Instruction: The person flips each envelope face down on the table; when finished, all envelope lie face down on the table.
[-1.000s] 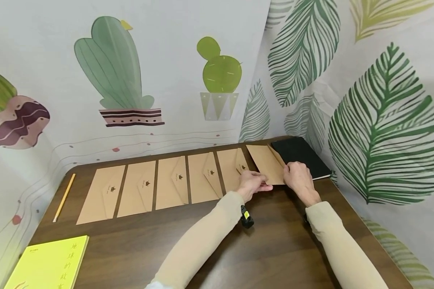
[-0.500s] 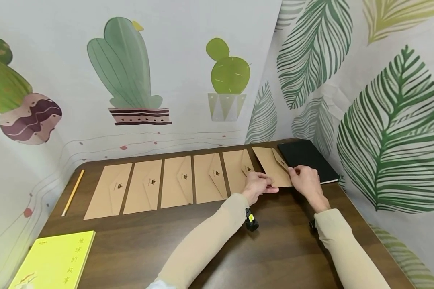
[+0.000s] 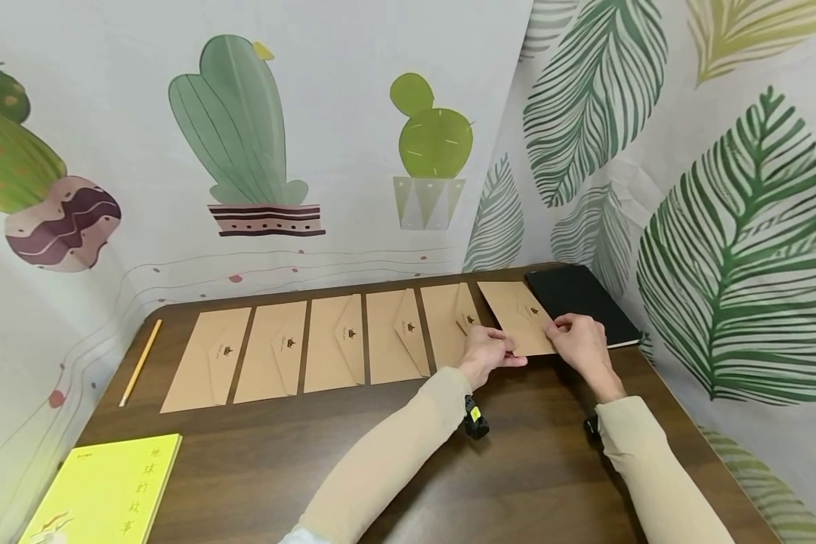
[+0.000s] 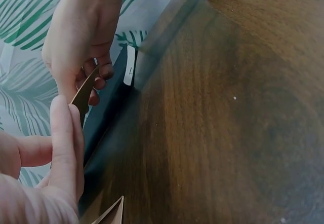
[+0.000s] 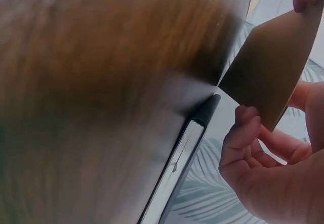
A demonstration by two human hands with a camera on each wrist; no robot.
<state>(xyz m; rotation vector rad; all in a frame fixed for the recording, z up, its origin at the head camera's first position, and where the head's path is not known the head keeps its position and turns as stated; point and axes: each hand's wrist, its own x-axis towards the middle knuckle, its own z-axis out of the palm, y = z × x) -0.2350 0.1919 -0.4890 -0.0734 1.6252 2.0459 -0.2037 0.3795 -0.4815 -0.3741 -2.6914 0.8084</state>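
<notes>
A kraft-paper envelope (image 3: 513, 313) with a small crown print on its flap is held tilted by both hands at the right end of a row. My left hand (image 3: 486, 353) pinches its near left corner between thumb and fingers. The near right edge is in the grip of my right hand (image 3: 580, 344), whose thumb and fingers show around the paper in the right wrist view. There the envelope (image 5: 276, 62) stands clear of the table. Its flap now lies down against the body. Close beside it, another kraft envelope (image 3: 442, 310) lies partly behind my left hand.
Several matching envelopes (image 3: 329, 344) lie in a row to the left. A black notebook (image 3: 581, 298) lies at the right end. A yellow pencil (image 3: 141, 361) and a bright yellow book (image 3: 98, 491) are on the left of the brown table (image 3: 265, 461). Patterned cloth hangs behind.
The envelope's flap, raised a second ago, has folded down flat, and its crown print now faces up. My right hand has shifted slightly along the edge. The head view has turned a little left.
</notes>
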